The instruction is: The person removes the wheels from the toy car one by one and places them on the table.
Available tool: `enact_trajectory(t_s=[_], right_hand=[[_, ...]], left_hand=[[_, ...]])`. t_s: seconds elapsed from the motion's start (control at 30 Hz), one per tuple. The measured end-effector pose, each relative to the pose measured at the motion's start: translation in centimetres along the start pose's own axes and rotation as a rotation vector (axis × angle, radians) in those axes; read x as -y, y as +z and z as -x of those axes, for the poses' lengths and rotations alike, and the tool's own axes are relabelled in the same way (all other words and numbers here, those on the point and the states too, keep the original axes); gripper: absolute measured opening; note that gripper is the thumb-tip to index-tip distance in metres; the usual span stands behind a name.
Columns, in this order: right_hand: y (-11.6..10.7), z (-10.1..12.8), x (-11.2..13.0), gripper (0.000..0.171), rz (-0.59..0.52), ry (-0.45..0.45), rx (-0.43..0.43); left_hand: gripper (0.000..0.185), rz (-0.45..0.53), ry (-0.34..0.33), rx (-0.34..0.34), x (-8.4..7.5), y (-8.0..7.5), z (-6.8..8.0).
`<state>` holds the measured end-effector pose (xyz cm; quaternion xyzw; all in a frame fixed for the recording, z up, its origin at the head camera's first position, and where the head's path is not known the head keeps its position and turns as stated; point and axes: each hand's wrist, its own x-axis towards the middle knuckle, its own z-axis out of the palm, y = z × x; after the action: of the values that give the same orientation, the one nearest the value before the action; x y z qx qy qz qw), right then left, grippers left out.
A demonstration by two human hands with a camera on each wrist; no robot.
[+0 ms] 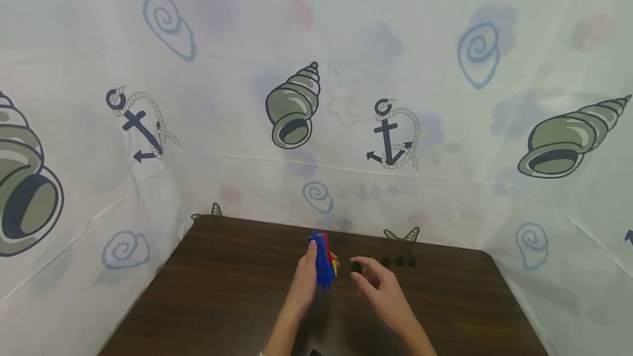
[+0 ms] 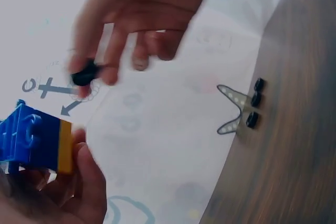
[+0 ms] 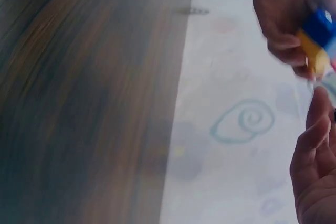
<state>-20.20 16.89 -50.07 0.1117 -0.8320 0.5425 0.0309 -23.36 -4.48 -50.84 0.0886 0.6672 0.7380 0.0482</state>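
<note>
My left hand (image 1: 309, 268) grips a toy block piece (image 1: 323, 260) of blue, red and yellow parts, held upright above the dark wooden table (image 1: 222, 290). In the left wrist view the block (image 2: 34, 140) shows blue with a yellow end, my fingers (image 2: 86, 182) curled round it. Just to its right, my right hand (image 1: 368, 276) pinches a small black wheel (image 1: 356, 267) between thumb and fingertips; the same black wheel (image 2: 84, 74) appears in the left wrist view. In the blurred right wrist view the block (image 3: 317, 40) sits at the top right.
Three small black wheels (image 1: 398, 261) lie in a row near the table's far edge, seen also as black wheels (image 2: 255, 100) in the left wrist view. A white curtain (image 1: 316, 98) printed with shells and anchors encloses the table on three sides.
</note>
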Motion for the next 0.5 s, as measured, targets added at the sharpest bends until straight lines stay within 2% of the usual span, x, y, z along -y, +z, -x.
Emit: enact_trajectory(t_s=[0.13, 0.27, 0.33, 0.5], right_hand=[[-1.9, 0.1, -1.8, 0.035, -0.047, 0.073, -0.062], [-3.8, 0.0, -3.7, 0.038, -0.065, 0.123, -0.109], [-4.8, -0.1, -4.6, 0.038, -0.055, 0.133, -0.128], [-7.4, -0.1, -6.5, 0.039, 0.054, 0.139, -0.147]], left_hand=[[0.080, 0.037, -0.055, 0.017, -0.1, -0.2, -0.1], [0.076, 0.075, -0.068, 0.069, -0.1, -0.5, -0.3], [0.074, 0.088, -0.063, 0.096, 0.0, -0.7, -0.4], [0.065, 0.081, -0.082, 0.134, 0.1, -0.9, -0.3]])
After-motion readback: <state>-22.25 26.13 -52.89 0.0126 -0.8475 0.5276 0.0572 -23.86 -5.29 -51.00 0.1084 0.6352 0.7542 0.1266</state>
